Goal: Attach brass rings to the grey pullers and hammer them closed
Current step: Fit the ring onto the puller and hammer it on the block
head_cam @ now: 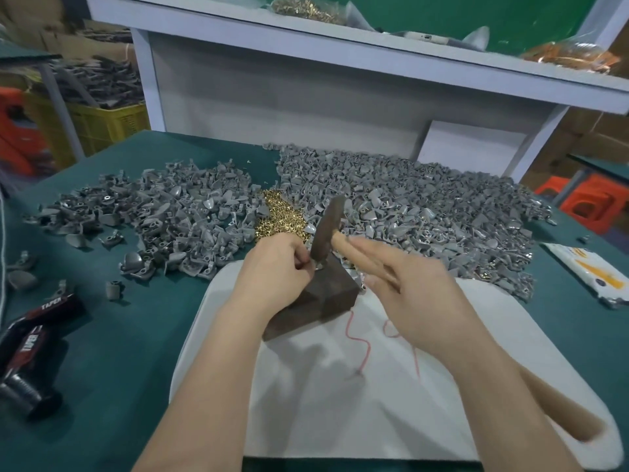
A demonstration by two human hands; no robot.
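Observation:
My left hand (280,267) pinches a small grey puller against the top of a dark metal block (323,298); the puller is mostly hidden by my fingers. My right hand (412,294) holds a wooden-handled hammer, its dark head (326,229) raised just above the block and blurred. The handle's end (565,410) sticks out past my wrist. Brass rings (279,216) lie in a small heap between two big piles of grey pullers (425,212), the other pile of pullers (170,212) being on the left.
The block sits on a white cloth (340,386) over the green table (119,335). Dark tape rolls (34,338) lie at the left, a white packet (592,274) at the right. A grey shelf (340,63) stands behind the piles.

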